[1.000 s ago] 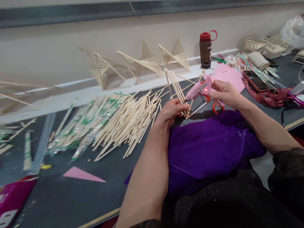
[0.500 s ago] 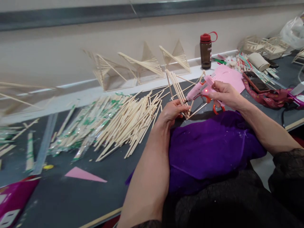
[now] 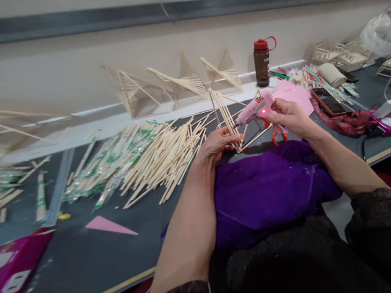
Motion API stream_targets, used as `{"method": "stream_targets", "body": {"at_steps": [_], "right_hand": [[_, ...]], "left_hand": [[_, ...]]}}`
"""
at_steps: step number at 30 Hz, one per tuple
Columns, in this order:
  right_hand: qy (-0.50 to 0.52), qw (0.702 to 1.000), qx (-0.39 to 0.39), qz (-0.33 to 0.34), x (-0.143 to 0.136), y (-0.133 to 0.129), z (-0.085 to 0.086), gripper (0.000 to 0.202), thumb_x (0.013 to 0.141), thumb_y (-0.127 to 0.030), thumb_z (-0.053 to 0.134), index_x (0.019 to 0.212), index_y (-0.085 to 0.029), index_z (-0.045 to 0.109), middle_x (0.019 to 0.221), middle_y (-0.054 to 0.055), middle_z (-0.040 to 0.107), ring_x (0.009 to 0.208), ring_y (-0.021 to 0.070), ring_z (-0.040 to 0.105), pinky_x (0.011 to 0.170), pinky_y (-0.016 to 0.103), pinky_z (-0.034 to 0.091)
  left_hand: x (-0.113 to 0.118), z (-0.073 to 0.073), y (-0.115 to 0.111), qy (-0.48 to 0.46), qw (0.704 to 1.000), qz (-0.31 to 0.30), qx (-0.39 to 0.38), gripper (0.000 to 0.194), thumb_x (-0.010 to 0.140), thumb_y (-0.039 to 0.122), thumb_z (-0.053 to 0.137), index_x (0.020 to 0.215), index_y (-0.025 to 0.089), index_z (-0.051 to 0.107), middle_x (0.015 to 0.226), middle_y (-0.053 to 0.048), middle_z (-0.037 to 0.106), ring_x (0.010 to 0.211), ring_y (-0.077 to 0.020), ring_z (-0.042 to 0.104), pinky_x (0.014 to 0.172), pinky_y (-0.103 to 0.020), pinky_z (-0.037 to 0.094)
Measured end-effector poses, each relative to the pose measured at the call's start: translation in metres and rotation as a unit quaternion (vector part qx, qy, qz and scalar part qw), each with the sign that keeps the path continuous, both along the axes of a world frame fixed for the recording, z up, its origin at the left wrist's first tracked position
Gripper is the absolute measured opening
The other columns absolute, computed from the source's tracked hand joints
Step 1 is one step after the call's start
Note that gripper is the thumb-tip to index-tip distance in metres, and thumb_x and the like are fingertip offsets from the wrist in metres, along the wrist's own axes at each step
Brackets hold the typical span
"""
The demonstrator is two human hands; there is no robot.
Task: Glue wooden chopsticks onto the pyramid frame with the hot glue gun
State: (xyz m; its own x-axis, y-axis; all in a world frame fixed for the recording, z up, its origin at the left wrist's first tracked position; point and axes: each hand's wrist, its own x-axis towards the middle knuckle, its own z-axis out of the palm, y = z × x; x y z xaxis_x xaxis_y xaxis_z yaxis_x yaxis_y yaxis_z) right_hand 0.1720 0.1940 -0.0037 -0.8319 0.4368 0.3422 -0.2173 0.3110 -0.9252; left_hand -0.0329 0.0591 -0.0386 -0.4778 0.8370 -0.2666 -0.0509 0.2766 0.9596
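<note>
My right hand (image 3: 288,117) is wrapped round a pink glue gun (image 3: 253,110) with a lit red light. Its dark nozzle points down-left at the sticks beside my left fingers; whether it touches them I cannot tell. My left hand (image 3: 220,142) grips the lower part of a wooden stick frame (image 3: 224,110), made of several slanted sticks that meet at a low corner. Just left of that hand lies a heap of loose sticks (image 3: 166,158). A purple cloth (image 3: 269,191) lies below both hands.
Wrapped sticks (image 3: 114,156), a clear ruler (image 3: 59,187) and a pink paper triangle (image 3: 110,226) lie left. Finished stick frames (image 3: 183,79) stand along the wall. A bottle (image 3: 262,65), pink paper (image 3: 293,95), orange-handled scissors (image 3: 275,139) and a phone (image 3: 328,101) are at the right.
The view has shifted slightly. The glue gun's nozzle has moved a little down and left with my right hand, while my left hand keeps its hold on the frame.
</note>
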Motion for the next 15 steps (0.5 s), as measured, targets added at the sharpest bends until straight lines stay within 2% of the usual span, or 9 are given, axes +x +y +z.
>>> {"method": "stream_targets", "body": {"at_steps": [6, 15], "right_hand": [[-0.009, 1.000, 0.000, 0.007, -0.0004, 0.0017, -0.0016, 0.042, 0.085, -0.055, 0.071, 0.100, -0.016, 0.061, 0.082, 0.003, 0.067, 0.051, 0.0057, 0.050, 0.043, 0.021, 0.037], [0.008, 1.000, -0.019, 0.002, -0.0012, 0.0016, -0.0003, 0.040, 0.083, -0.052, 0.075, 0.094, -0.017, 0.060, 0.078, 0.001, 0.068, 0.047, 0.0044, 0.048, 0.040, 0.020, 0.031]], "left_hand": [[0.0023, 0.0022, 0.0000, 0.018, 1.000, 0.004, -0.006, 0.047, 0.053, 0.020, 0.083, 0.099, 0.018, 0.071, 0.074, -0.002, 0.070, 0.060, -0.0123, 0.059, 0.050, -0.024, 0.032], [0.0016, -0.0010, 0.0003, 0.032, 0.999, 0.008, 0.000, 0.037, 0.052, 0.022, 0.082, 0.087, 0.017, 0.070, 0.073, -0.003, 0.069, 0.059, -0.0125, 0.059, 0.048, -0.022, 0.033]]}}
